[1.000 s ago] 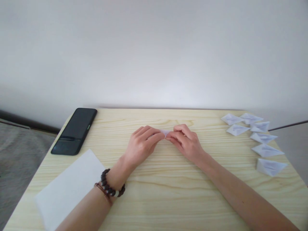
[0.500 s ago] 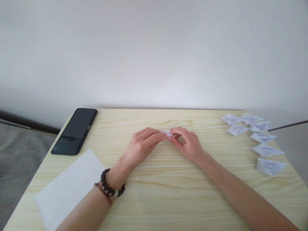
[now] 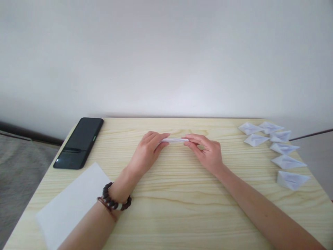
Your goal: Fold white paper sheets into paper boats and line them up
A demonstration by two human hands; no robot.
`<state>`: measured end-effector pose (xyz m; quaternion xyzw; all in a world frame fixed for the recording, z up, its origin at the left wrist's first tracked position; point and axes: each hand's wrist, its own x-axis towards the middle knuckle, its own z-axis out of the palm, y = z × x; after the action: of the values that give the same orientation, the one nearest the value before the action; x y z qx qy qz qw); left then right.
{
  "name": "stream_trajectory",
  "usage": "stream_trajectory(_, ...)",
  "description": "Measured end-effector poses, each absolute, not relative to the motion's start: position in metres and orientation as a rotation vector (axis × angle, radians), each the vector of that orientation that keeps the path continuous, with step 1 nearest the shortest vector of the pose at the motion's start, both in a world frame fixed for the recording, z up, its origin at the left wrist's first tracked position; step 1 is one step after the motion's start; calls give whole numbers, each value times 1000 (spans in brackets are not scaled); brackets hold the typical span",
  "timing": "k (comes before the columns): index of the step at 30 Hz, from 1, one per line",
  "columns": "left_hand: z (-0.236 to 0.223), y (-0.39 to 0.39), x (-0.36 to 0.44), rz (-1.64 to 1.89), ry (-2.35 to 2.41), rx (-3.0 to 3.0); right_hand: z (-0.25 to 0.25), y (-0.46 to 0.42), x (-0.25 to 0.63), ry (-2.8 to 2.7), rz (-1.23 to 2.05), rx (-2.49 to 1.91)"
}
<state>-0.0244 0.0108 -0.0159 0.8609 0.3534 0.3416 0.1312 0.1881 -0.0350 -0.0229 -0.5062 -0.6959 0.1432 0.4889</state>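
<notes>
We've got the folded strip (image 3: 173, 140) between our two hands, left hand (image 3: 145, 151) on its left end, right hand (image 3: 208, 154) on its right, with the table (image 3: 171, 208) underneath. Well left of the grip, roughly level with it, lies the phone (image 3: 79, 143). Left again but nearer us than the grip is a paper sheet (image 3: 74, 201), partly hidden by our forearm. Way right of the grip sit seven paper boats (image 3: 288, 162): two pairs farther back, then three single-file toward us. Wall's (image 3: 166, 66) behind the grip, past the far edge.
</notes>
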Motion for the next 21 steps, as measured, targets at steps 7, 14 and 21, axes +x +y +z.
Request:
stream_trajectory(7, -7, 3, -23, 766, 1065, 2316, -18, -33, 189, -1659, 384, -1251)
stream_trajectory(14, 3, -4, -16, 627, 1103, 1773, -18, -33, 189, -1861, 354, -1019)
stream_trajectory(21, 10, -1, -14, 603, 1120, 1610, -24, -35, 188, -1972, 251, -909)
